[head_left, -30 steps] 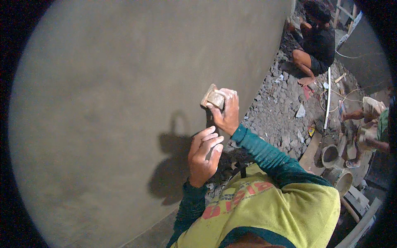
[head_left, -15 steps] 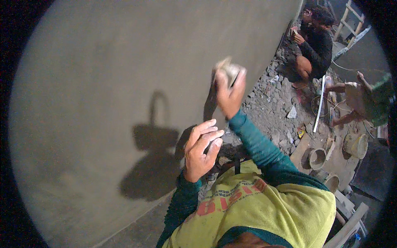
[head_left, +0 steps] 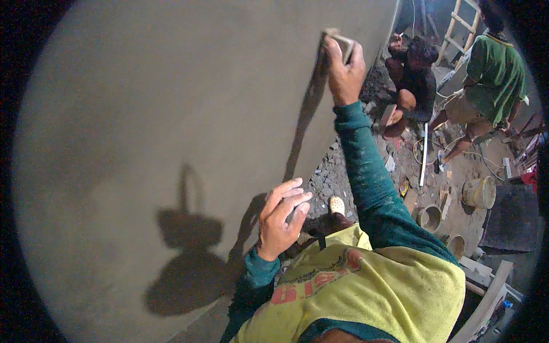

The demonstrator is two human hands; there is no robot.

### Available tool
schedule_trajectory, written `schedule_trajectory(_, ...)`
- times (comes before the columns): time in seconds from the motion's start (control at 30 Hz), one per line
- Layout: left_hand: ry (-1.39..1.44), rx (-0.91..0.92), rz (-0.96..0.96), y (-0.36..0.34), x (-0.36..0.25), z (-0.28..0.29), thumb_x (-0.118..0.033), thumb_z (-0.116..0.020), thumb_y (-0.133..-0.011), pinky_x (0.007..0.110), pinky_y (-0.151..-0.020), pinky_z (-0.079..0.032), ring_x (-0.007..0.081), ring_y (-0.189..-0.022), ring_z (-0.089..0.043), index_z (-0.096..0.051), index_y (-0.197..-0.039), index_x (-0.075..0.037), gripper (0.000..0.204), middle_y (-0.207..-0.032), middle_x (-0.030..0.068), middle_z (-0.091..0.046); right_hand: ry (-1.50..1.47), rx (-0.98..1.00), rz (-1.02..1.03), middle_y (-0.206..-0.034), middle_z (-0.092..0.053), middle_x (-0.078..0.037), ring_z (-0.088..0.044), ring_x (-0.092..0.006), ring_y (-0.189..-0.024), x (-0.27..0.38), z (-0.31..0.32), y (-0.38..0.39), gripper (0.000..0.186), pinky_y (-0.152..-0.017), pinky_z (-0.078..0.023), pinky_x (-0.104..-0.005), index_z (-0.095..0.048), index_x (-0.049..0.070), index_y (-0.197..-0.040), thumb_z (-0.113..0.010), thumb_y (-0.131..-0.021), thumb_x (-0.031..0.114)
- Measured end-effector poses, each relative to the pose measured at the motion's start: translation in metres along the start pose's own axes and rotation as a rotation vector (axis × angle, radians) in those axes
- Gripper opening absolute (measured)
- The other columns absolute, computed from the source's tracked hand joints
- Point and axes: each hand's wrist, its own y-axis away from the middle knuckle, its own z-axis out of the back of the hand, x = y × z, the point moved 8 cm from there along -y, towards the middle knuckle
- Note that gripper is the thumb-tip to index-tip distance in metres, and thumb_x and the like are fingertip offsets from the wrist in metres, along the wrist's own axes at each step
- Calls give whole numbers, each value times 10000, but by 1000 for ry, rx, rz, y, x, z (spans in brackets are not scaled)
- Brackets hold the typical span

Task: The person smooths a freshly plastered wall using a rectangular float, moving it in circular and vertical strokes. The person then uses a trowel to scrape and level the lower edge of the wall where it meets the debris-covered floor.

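At left is the grey wall (head_left: pixel 114 126). Next comes the left hand (head_left: pixel 280 220), half open, its fingers a little bent and holding nothing. Farther right and higher, the right hand (head_left: pixel 346 74) is closed around a small block (head_left: pixel 345 46), which is at the wall; whether it touches, I cannot tell. Then there are a crouching person (head_left: pixel 422 86) and a bucket (head_left: pixel 480 192).

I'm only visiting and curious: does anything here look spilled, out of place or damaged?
Mostly untidiness: broken rubble lies along the foot of the wall, and a white pipe lies loose nearby, looking dropped rather than stored. The wall shows no clear damage; its dark shapes look like shadows.
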Motion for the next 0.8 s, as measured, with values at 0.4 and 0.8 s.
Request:
schedule_trajectory(0.4, 23, 12, -77, 25, -5, 10, -45, -729, -913, 399, -943, -564, 303, -1076, -708, -765, -1120, -33, 210, -1310, 176, -663, 52, -63, -200, -1000, -685, -68, -630, -149, -900, -65, 23, -20, 387, -809, -530, -338, -638, 2, -1081, -704, -1013, 377)
schedule_trajectory(0.8, 26, 86, -53, 40, -9, -15, -86, -716, -939, 412, -954, -561, 315, -1095, -707, -774, -1119, -33, 197, -1304, 190, -671, 142, 37, -277, -1376, -609, -247, -580, -425, -1271, -63, 35, 7, 484, -1096, -439, -490, -601, 8, -1324, -676, -991, 350)
